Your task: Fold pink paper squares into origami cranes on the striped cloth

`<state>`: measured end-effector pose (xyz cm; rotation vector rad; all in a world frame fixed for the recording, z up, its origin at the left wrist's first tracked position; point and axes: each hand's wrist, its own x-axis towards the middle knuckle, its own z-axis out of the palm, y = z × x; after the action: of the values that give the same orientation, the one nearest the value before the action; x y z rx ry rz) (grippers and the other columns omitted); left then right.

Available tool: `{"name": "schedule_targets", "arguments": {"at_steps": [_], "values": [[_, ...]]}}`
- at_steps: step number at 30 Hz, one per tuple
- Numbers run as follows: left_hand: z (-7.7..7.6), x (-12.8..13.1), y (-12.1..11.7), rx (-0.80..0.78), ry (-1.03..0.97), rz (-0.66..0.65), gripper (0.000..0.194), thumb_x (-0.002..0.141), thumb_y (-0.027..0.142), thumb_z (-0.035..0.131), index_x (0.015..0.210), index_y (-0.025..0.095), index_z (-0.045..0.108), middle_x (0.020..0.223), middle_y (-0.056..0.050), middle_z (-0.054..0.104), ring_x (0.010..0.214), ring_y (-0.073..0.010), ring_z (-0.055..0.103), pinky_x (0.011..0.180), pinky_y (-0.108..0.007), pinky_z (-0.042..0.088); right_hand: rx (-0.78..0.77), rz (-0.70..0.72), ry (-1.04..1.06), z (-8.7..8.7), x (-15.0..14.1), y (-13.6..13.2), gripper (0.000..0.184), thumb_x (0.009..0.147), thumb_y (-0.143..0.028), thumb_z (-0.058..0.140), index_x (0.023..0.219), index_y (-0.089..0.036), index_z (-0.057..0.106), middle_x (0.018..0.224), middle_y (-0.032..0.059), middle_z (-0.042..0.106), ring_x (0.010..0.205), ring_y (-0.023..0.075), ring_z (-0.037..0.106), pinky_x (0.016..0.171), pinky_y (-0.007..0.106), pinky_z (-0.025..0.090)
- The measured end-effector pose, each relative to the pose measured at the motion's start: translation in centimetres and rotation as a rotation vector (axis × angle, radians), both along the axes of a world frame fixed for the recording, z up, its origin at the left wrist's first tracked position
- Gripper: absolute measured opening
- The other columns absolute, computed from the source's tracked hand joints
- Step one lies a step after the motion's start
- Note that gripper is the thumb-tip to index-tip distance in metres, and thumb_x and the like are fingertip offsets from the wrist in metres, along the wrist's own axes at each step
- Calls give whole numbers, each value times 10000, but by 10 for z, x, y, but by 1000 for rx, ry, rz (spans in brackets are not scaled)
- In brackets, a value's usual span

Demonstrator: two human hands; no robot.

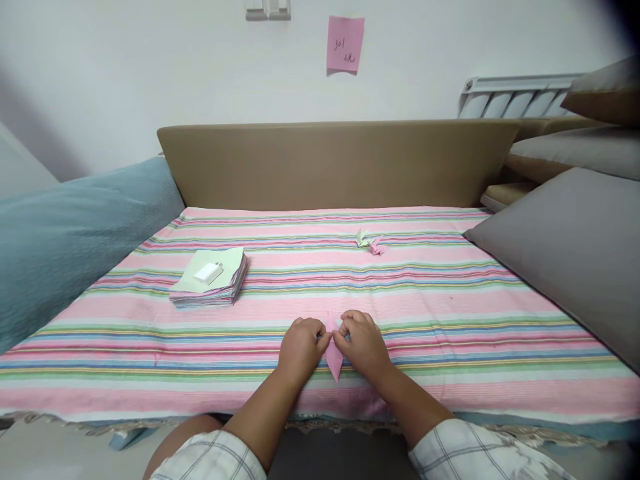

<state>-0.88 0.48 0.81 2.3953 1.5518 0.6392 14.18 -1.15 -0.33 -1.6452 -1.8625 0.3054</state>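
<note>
A folded piece of pink paper (335,363), long and pointed at both ends, lies on the striped cloth in front of me. My left hand (303,347) pinches its left edge near the middle. From the other side my right hand (364,341) pinches the same paper, thumb and forefinger closed. Both thumbs nearly meet over it, and the fingers cover its middle part. Farther back lie a green folded paper figure (362,239) and a pink folded paper figure (377,247), close together.
A stack of coloured paper sheets (233,293) stands at left with a white charger plug (209,273) on top. A blue cushion (85,233) borders the left side, grey cushions (575,247) the right. Behind the striped cloth (125,320) rises a brown backrest (330,167).
</note>
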Motion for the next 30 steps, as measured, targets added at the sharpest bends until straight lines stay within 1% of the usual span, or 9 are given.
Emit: {"name": "schedule_targets", "arguments": {"at_steps": [3,6,9,14,17,19,23,26,30], "values": [[0,-1,-2,-1,-29,20,40,767,236,595,771,199,582,709,-5,604,721,-177,518,617,-266,371,6,-1,-10,-1,0,0,177,739,-226,589,584,-206,506,945,54,602,926,228,509,819,341,386],[-1,-2,-2,36,-38,-59,116,797,220,566,895,209,628,819,-27,639,789,-182,535,711,-297,399,19,9,-24,-2,1,0,148,744,-233,585,616,-209,514,940,52,601,921,224,508,807,338,387],[-1,-2,-1,74,-17,-111,153,833,219,524,878,207,669,848,-44,644,807,-184,538,771,-327,401,29,12,-26,-2,1,-1,131,763,-249,575,652,-210,518,931,47,600,921,221,506,802,336,385],[-2,-2,-1,97,6,-107,178,842,238,521,853,208,696,837,-53,639,791,-184,519,763,-335,413,37,22,-33,1,2,-2,127,783,-256,559,671,-211,520,900,48,594,905,217,503,790,328,381],[-3,-3,-1,130,10,-81,171,826,267,551,877,229,709,899,-59,630,837,-197,505,781,-350,414,34,45,-7,2,3,-3,58,799,-259,545,768,-212,557,889,43,598,891,214,503,788,328,381],[-3,-4,-1,143,16,-46,161,808,283,577,881,249,717,961,-59,621,885,-213,492,801,-367,411,25,82,3,3,5,-3,72,811,-254,536,851,-217,583,923,40,604,906,212,502,800,330,379],[-3,-5,0,101,31,-5,141,785,298,612,869,283,724,1021,-44,614,946,-240,477,830,-394,400,-12,128,-1,3,9,-2,126,830,-244,517,867,-227,636,975,43,603,946,209,498,836,342,371],[-3,-7,3,61,35,-16,147,773,293,632,891,294,720,1025,-40,616,950,-238,483,836,-395,398,-31,134,13,3,11,-1,141,825,-262,523,874,-227,650,980,46,601,958,210,498,842,349,377],[-2,-8,5,39,47,-28,157,769,285,639,905,297,715,1030,-39,620,954,-232,493,843,-391,395,-50,151,24,0,13,1,161,782,-299,581,907,-227,652,997,49,599,966,215,501,847,356,385]]}}
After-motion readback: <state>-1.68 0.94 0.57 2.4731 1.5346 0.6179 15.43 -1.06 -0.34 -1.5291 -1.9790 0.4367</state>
